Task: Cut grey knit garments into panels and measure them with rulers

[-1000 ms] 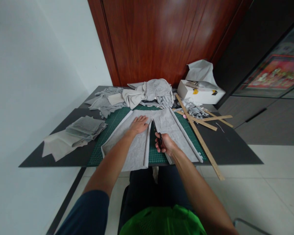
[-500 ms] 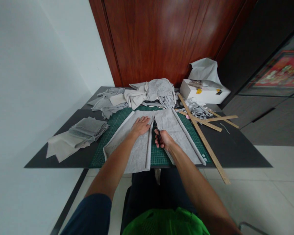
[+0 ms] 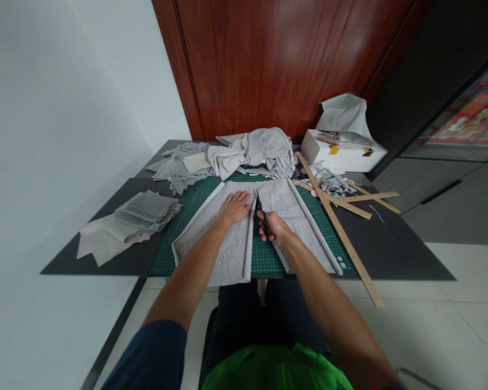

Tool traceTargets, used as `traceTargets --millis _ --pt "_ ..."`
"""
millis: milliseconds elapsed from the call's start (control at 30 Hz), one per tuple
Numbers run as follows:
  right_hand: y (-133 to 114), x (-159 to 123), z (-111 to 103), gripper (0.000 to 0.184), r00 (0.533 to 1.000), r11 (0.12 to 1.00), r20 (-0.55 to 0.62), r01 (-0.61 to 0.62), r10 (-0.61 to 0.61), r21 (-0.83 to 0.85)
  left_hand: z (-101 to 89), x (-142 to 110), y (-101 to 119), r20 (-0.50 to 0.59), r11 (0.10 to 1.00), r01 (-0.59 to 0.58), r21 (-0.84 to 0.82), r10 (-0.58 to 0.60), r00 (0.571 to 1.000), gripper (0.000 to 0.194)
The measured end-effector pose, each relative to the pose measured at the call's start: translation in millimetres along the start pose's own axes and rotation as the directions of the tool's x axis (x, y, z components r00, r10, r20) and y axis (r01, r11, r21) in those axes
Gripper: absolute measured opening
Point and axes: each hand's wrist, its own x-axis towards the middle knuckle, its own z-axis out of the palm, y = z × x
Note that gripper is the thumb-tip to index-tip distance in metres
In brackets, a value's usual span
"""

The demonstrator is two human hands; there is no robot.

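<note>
Scissors point(image 3: 258, 205) now nearer far edge of grey cloth point(image 3: 233, 246), less left uncut; right hand point(image 3: 272, 225) gripping them, left hand point(image 3: 235, 207) spread flat.

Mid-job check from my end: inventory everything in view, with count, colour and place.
Scissors: one, black, in right hand
Cloth: one, light grey, spread on mat
Cutting mat: one, green, under cloth
Table: one, dark grey, under mat
Wooden strips: four, tan, right
Folded fabric: one stack, grey and pale, left
Fabric heap: one, grey and cream, back
Scraps: count unclear, grey-white, by strips
Box: one, white, back right
Sheet: one, light grey, by box
Door: one, red-brown, behind table
Cabinet: one, dark, far right
Wall: one, white, left
Floor: one, pale tiles, below
Garment: one, green, bottom centre
Trousers: one pair, dark, below table
Left sleeve: one, navy, lower left
Left hand: one, bare, flat on cloth
Right hand: one, bare, gripping scissors
</note>
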Motion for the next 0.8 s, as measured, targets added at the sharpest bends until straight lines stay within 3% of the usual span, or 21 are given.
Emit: traceTargets --millis 800 --pt "12.2 12.2 1.7 0.020 0.997 0.999 -0.075 0.031 -0.033 -0.024 -0.3 0.3 1.9 0.010 1.000 0.012 -0.022 -0.011 1.000 0.065"
